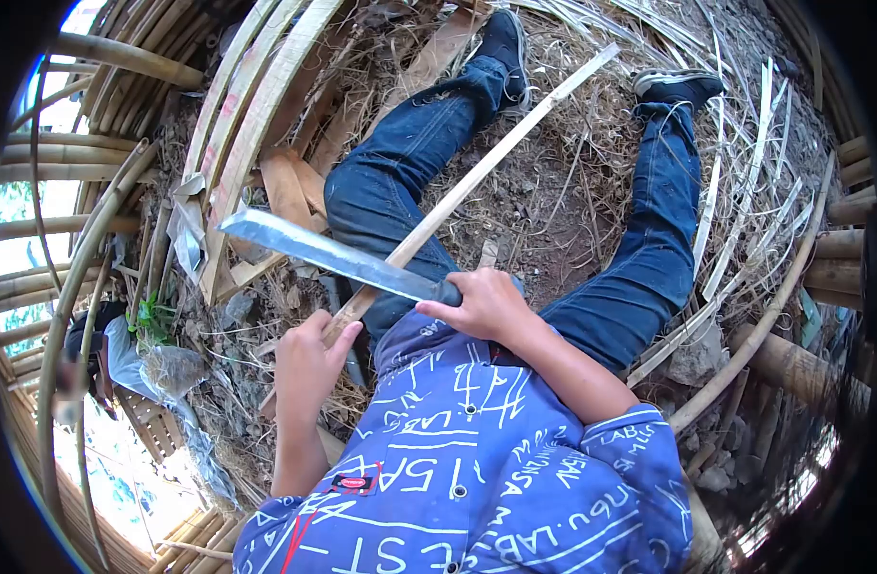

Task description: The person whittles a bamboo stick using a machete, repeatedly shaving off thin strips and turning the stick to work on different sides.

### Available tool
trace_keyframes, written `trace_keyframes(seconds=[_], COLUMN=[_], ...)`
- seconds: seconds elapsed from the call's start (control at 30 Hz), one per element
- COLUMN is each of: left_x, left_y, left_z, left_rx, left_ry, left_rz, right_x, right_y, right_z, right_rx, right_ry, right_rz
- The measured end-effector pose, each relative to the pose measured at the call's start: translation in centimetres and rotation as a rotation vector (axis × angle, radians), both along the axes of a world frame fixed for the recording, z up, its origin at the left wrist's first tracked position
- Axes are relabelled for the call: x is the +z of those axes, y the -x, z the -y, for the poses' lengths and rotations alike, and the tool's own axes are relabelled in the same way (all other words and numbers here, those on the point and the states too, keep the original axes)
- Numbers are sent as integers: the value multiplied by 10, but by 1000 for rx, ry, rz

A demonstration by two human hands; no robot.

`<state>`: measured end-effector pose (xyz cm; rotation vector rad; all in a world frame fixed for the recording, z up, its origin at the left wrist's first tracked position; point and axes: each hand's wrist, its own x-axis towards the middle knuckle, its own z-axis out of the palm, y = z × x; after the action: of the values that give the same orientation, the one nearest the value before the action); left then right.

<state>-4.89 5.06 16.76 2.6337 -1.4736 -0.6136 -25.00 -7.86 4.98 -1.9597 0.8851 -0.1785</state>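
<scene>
My right hand (482,304) is closed around the dark handle of a machete (333,256), whose long blade points to the left. The blade lies across a pale split bamboo strip (496,158) and appears to touch it. Closer to my body, my left hand (311,356) grips the lower end of that strip. From there the strip slants up and to the right, over my thigh, with its far end between my feet. The fingers of my left hand are partly hidden behind the strip.
Wide pale slats (257,105) lean at the upper left. Thin split strips (745,201) lie on the right beside rubble. Shavings (563,182) cover the ground between my legs. Bamboo poles (65,153) form walls around me. Another person (123,359) is at the far left.
</scene>
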Motion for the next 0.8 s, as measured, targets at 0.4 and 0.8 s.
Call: trace_keyframes(seconds=[0.4,0.8], left_x=[-2,5], left_y=[1,-10], left_z=[2,-5], left_rx=[62,79], left_ry=[-94,-118], left_rz=[-227,-252], right_x=[-31,-67], right_y=[24,62], right_z=[24,94], right_rx=[-202,-344], right_ry=[-37,49], right_rz=[-135,-373])
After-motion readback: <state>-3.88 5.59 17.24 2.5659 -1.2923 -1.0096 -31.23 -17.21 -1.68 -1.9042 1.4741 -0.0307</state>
